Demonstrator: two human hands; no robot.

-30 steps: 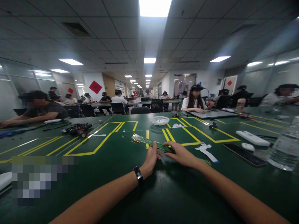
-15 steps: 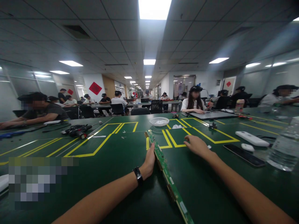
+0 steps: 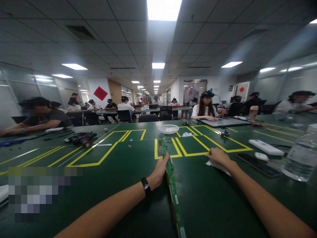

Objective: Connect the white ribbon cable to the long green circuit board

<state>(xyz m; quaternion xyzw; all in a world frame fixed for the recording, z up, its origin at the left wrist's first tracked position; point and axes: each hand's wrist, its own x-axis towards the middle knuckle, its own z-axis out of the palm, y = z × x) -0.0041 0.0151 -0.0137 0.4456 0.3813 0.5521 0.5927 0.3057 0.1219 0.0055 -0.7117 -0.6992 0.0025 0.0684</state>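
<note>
A long, narrow green circuit board (image 3: 173,185) stands upright on its edge, running away from me over the dark green table (image 3: 119,201). Around its far part is wrapped my left hand (image 3: 159,168), with a black band on the wrist. To the right, my right hand (image 3: 219,157) is closed over a thin white piece of paper or tissue (image 3: 224,169), its fingers curled at the near edge of a yellow tape outline. Part of the white piece sticks out below the hand; how the fingertips grip it is hidden.
A white round basket (image 3: 168,129) sits ahead, with crumpled white scraps (image 3: 187,134) beside it. On the right are a phone (image 3: 257,164), a white device (image 3: 266,147) and a clear water bottle (image 3: 300,158). Black tools (image 3: 81,138) lie at left. A person (image 3: 206,107) sits opposite.
My right hand has moved right and closed, and the white piece now shows beneath it. My left hand has shifted slightly right, and the board's near end has swung left.
</note>
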